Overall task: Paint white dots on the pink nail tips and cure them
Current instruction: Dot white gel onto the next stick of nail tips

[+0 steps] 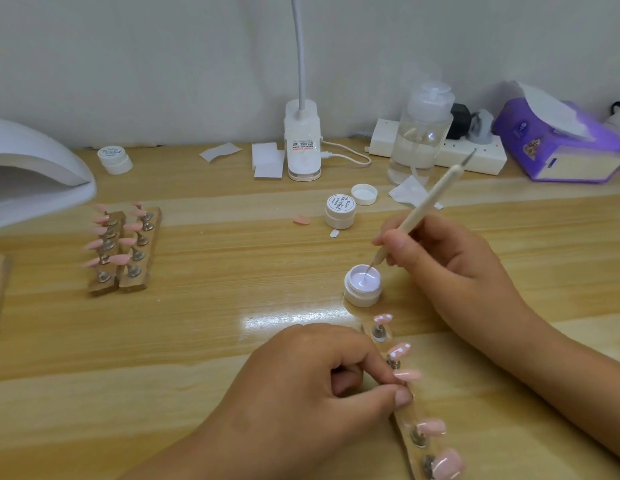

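Head view is showing the right hand (450,268) pinching the dotting tool (426,206), its tip dipping into the white gel pot (363,287), while the left hand (319,379) is pinching the wooden strip (401,422) carrying the pink nail tips (431,427) beside the pot; lifting only a small bead should be keeping dots tidy.

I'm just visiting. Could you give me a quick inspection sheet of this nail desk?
Surface: wooden table with a glare patch.
Job's things: open gel jar; holder strip of pink tips, two dotted; two more holders; curing lamp.
Clutter: closed jar, lid, loose tip, wipes, pump bottle, tissue pack.
Hands: right hand pinches dotting tool, tip in gel jar; left hand grips holder strip.
Cables: white lead at clip lamp; power strip.
Surroundings: plain wall.
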Demonstrator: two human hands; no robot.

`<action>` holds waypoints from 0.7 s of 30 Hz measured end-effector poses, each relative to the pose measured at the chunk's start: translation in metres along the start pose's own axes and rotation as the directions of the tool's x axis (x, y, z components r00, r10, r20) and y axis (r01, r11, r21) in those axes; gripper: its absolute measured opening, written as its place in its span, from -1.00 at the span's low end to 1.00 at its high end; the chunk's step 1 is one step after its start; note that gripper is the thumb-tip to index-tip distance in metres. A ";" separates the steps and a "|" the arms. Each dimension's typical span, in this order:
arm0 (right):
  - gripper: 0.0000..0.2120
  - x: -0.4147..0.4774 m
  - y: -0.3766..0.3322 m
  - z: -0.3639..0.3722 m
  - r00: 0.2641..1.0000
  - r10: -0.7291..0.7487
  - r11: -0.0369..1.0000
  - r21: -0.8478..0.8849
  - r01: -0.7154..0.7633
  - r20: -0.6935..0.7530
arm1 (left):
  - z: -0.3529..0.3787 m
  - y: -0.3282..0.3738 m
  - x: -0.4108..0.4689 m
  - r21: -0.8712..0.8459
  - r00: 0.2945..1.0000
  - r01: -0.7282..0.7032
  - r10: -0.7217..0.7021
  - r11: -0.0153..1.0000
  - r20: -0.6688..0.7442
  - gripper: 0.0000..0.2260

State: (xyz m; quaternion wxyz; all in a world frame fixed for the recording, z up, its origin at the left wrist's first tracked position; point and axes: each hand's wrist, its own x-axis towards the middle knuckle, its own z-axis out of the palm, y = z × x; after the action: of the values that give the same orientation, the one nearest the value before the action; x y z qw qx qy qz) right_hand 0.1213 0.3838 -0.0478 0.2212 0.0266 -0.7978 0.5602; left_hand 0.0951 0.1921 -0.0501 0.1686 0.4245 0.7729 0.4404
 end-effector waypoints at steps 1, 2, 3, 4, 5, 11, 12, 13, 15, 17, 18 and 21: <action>-0.90 0.001 -0.001 -0.001 0.999 0.015 0.997 0.075 -0.012 -0.041 | 0.000 0.000 0.000 0.006 1.000 -0.007 0.007 1.000 0.000 -0.77; -0.90 0.002 -0.001 -0.002 0.996 0.035 0.988 0.155 -0.022 -0.083 | 0.000 -0.001 -0.001 0.016 1.000 -0.016 0.017 1.000 -0.002 -0.75; -0.89 0.003 -0.001 -0.003 0.991 0.061 0.973 0.227 -0.033 -0.118 | 0.000 -0.001 -0.001 0.025 1.000 -0.024 0.025 0.999 -0.007 -0.75; -0.87 0.004 -0.001 -0.004 0.986 0.090 0.958 0.285 -0.046 -0.142 | 0.000 -0.001 -0.001 0.028 1.000 -0.026 0.026 0.999 -0.012 -0.75; -0.85 0.004 -0.001 -0.005 0.981 0.116 0.943 0.328 -0.059 -0.154 | 0.000 -0.002 -0.001 0.022 1.000 -0.019 0.019 1.000 -0.015 -0.76; -0.94 0.005 -0.001 -0.008 0.983 0.136 0.903 0.423 -0.073 -0.120 | 0.000 -0.002 -0.003 -0.096 0.998 0.066 -0.065 0.993 0.007 -0.80; -0.94 0.005 0.000 -0.008 0.984 0.135 0.901 0.428 -0.075 -0.111 | 0.000 -0.001 -0.003 -0.115 0.997 0.074 -0.073 0.991 0.014 -0.82; -0.95 0.004 0.000 -0.008 0.985 0.136 0.899 0.430 -0.079 -0.105 | -0.001 -0.001 -0.002 -0.132 0.997 0.081 -0.079 0.988 0.020 -0.84; -0.95 0.004 0.000 -0.008 0.985 0.140 0.899 0.431 -0.084 -0.100 | -0.001 -0.001 -0.003 -0.175 0.996 0.084 -0.080 0.981 0.030 -0.86; -0.95 0.004 -0.001 -0.008 0.984 0.147 0.897 0.434 -0.089 -0.102 | -0.004 0.001 -0.003 -0.308 0.998 0.067 -0.064 0.949 0.021 -0.88; -0.95 0.003 -0.001 -0.008 0.983 0.154 0.894 0.438 -0.094 -0.103 | -0.007 0.002 -0.003 -0.397 0.998 0.053 -0.058 0.916 -0.001 -0.89; -0.96 0.003 -0.001 -0.009 0.978 0.186 0.868 0.482 -0.117 -0.098 | -0.013 0.001 0.000 -0.585 0.989 0.007 -0.091 0.811 -0.115 -0.88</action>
State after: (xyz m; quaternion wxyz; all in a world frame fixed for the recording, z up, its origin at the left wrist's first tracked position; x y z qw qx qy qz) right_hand 0.1215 0.3924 -0.0432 0.2192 -0.0225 -0.6187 0.7541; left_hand 0.0868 0.1855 -0.0419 0.2482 0.3010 0.6214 0.6794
